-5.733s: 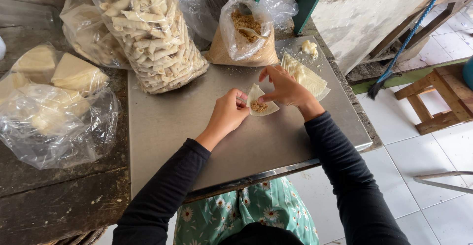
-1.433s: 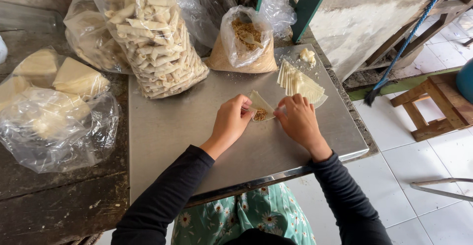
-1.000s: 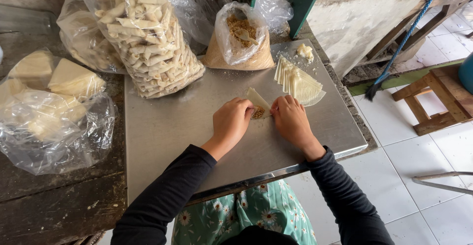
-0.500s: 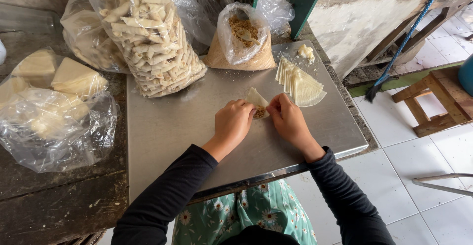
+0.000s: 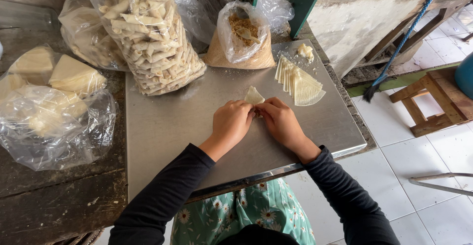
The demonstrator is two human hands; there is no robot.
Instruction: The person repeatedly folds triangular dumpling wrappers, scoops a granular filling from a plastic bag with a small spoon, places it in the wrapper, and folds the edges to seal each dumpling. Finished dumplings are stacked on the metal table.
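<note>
Left hand [image 5: 231, 122] and right hand [image 5: 280, 121] side by side on the shiny steel surface [image 5: 167, 127], both pinching one pale thin pastry wrapper [image 5: 254, 96]. Wrapper's pointed end poking out past the fingertips. Fanned stack of cream wrappers [image 5: 299, 81] just right, clear bag of rolled pastries [image 5: 150, 33] up left.

I'm looking at a small home food workshop: steel sheet [image 5: 172, 127] over a worn wooden bench [image 5: 49, 196], bulk bags of rolls [image 5: 148, 33], wrapper stack [image 5: 300, 80], tiled floor [image 5: 419, 161], stool [image 5: 433, 102]

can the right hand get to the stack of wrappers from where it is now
Probably yes. The right hand rests on the metal tabletop, and the stack of wrappers lies just beyond it with bare surface between them.
</note>
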